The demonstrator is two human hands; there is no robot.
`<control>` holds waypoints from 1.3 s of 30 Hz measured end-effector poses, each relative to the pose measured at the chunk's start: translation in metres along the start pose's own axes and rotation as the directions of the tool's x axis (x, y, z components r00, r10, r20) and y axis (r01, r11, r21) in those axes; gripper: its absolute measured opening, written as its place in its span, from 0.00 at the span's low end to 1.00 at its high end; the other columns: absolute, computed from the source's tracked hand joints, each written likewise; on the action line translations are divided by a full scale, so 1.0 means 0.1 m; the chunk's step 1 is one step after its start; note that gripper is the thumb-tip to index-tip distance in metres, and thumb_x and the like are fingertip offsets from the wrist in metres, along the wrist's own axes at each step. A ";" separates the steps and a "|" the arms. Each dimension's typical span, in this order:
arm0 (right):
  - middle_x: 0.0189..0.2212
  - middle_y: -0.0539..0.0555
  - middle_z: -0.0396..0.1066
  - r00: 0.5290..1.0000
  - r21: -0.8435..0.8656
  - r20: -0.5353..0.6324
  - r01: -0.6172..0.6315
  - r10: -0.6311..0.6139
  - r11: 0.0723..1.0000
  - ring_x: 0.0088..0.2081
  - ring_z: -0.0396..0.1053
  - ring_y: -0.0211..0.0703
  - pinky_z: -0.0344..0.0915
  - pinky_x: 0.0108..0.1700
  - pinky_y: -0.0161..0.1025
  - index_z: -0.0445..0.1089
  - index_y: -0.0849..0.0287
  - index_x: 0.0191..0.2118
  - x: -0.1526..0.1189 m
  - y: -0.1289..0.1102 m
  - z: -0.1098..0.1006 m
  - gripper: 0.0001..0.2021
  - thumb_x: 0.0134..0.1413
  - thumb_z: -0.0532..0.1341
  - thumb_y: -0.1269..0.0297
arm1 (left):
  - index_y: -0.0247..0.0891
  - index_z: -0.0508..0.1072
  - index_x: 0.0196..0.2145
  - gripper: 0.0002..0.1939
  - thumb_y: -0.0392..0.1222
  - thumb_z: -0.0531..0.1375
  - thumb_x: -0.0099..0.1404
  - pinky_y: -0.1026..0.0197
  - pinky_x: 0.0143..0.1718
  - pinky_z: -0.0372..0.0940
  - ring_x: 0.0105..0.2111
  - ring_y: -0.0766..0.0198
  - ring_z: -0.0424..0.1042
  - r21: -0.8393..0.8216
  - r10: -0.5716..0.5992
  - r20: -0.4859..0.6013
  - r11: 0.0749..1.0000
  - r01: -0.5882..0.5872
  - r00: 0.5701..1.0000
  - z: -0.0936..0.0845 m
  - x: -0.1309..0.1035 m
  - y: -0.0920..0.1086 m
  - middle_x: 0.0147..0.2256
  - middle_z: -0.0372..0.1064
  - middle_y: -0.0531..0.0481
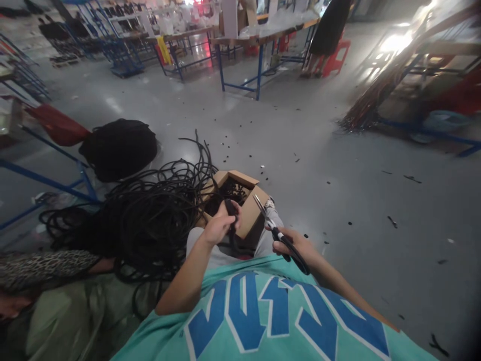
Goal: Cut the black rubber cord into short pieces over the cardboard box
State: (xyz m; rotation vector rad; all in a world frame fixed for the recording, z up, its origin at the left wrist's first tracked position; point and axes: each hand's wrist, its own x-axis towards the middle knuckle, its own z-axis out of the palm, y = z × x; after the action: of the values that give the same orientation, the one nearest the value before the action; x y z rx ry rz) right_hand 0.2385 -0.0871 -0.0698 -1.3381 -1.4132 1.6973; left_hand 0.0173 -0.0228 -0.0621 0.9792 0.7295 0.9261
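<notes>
Fingers wrapped round a black tube (230, 207), my left hand (221, 224) is over the near side of an open cardboard box (250, 215). Small black pieces (233, 189) lie inside the box. My right hand (295, 244) grips black-handled scissors (278, 234), whose metal blades point up and left toward the box's right flap. The blades look slightly apart and touch nothing. A large tangle of black tubing (143, 215) lies left of the box, and some strands run over its left edge.
A round black bundle (119, 148) sits behind the tangle. At the left edge a person's patterned sleeve or leg (48, 265) shows. Blue-framed tables (259, 37) stand further back, with a standing person (328, 30) by a red stool (339, 57). Black scraps dot the grey floor.
</notes>
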 end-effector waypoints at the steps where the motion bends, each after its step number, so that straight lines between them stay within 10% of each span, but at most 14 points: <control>1: 0.24 0.53 0.64 0.999 -0.034 0.014 0.035 -0.034 0.999 0.25 0.63 0.41 0.60 0.27 0.37 0.64 0.68 0.51 -0.01 -0.03 0.01 0.36 0.39 0.61 0.44 | 0.38 0.60 0.36 0.17 0.41 0.61 0.49 0.64 0.24 0.57 0.24 0.72 0.64 -0.041 0.002 0.024 0.999 -0.001 1.000 0.03 -0.04 0.02 0.35 0.64 0.50; 13: 0.39 0.57 0.70 0.998 -0.304 -0.013 0.060 -0.068 0.951 0.39 0.69 0.51 0.64 0.43 0.47 0.60 0.61 0.54 -0.14 -0.21 0.08 0.30 0.41 0.61 0.59 | 0.34 0.64 0.37 0.17 0.47 0.60 0.55 0.66 0.23 0.59 0.19 0.73 0.62 0.363 0.021 -0.074 0.932 0.008 0.997 0.15 -0.21 0.11 0.33 0.69 0.47; 20: 0.45 0.58 0.69 0.993 -0.370 0.018 0.114 -0.116 0.922 0.46 0.67 0.54 0.62 0.48 0.49 0.62 0.60 0.52 -0.13 -0.25 0.11 0.28 0.41 0.62 0.60 | 0.32 0.70 0.44 0.19 0.45 0.55 0.58 0.55 0.50 0.59 0.46 0.55 0.67 0.755 0.170 -0.145 0.656 -0.002 0.975 0.22 -0.29 0.20 0.45 0.69 0.41; 39: 0.44 0.58 0.71 0.979 -0.377 -0.003 0.188 -0.204 0.907 0.44 0.67 0.54 0.62 0.46 0.49 0.66 0.61 0.49 -0.08 -0.35 0.21 0.26 0.40 0.62 0.61 | 0.35 0.71 0.43 0.17 0.43 0.49 0.62 0.56 0.46 0.62 0.44 0.56 0.70 0.920 0.160 -0.103 0.391 0.032 0.982 0.43 -0.34 0.19 0.43 0.72 0.42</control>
State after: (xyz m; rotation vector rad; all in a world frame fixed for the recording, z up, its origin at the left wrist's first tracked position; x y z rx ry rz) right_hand 0.2153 -0.0920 -0.0355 -1.3603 -1.8475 1.3031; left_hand 0.0333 -0.0638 -0.0244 1.9565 1.4549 0.6141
